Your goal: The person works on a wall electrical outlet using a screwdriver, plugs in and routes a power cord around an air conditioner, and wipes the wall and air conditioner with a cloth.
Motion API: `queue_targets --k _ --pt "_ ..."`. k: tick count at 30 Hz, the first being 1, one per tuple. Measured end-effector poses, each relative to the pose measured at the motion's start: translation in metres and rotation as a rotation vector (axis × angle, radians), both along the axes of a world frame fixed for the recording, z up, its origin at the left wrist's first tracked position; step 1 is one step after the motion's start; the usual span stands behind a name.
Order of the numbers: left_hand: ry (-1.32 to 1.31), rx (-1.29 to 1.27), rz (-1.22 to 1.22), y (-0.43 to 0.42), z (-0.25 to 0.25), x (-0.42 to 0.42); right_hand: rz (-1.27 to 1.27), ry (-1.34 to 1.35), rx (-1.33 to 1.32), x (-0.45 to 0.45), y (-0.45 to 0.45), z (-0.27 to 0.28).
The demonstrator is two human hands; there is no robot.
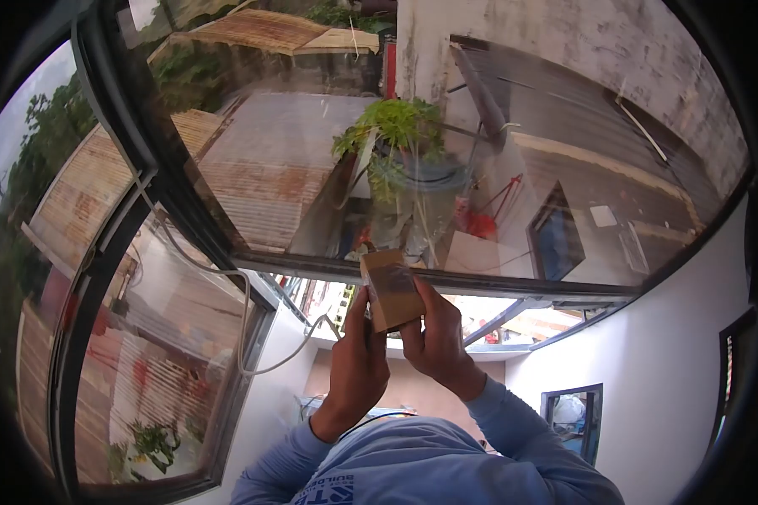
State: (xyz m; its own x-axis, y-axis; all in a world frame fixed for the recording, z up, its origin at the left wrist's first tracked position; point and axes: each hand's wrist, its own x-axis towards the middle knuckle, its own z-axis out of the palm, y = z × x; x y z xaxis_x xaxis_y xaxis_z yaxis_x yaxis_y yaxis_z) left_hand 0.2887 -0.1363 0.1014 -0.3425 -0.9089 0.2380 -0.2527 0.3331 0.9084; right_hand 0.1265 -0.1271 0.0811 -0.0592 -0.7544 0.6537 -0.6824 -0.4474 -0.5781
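Between my two hands is a small brown box-like block (393,295) with a greyish, shiny patch on its face. I cannot tell whether it is cardboard or wood. My left hand (359,370) grips its left side and lower edge, thumb pointing up along it. On the other side, my right hand (436,338) holds the right edge and lower corner with closed fingers. The block is held up in front of the bottom rail of a dark-framed glass window (446,276). Whether it touches the rail is unclear.
A pale cable (246,337) hangs in a loop from the left window frame (156,198) and runs near my left hand. Outside are rusty metal roofs (269,168) and a green plant (396,126). A white wall (632,379) with a small dark-framed opening (571,418) stands at right.
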Motion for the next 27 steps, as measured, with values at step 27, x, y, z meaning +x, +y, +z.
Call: queue_targets --k 27 --pt "0.612 0.497 -0.329 -0.032 -0.004 0.041 0.454 -0.125 0.209 -0.005 0.002 0.043"
